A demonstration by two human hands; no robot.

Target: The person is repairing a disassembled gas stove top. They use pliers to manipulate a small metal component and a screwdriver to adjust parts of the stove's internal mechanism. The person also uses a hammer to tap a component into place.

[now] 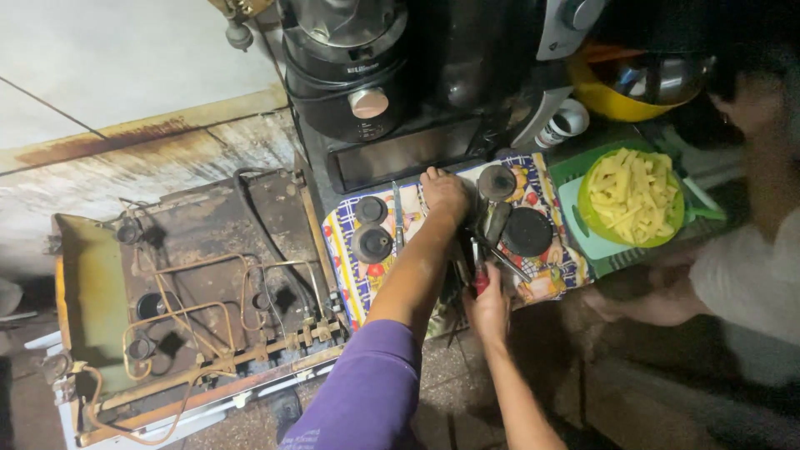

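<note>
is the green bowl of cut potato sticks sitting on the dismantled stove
No, the green bowl stands on a tray at the right, far from the dismantled stove.

My left hand (444, 193) lay on the patterned cloth (546, 271), at its far edge, just before the oven (400, 154). My right hand (489, 310) was nearer me, at the cloth's near edge, closed on a tool (480, 271) whose handle rose between the two hands. On the cloth, left of my left hand, lay two burner caps (372, 227) and a knife (397, 218); right of it lay a round disc (527, 232). The stripped stove (200, 292) stood left of the cloth, touching it. Right of the cloth, a bowl of cut potato sticks (632, 197) sat on a board (596, 242). A blender (346, 67) stood on the oven. Another person's arm (658, 304) lay before the bowl.
</note>
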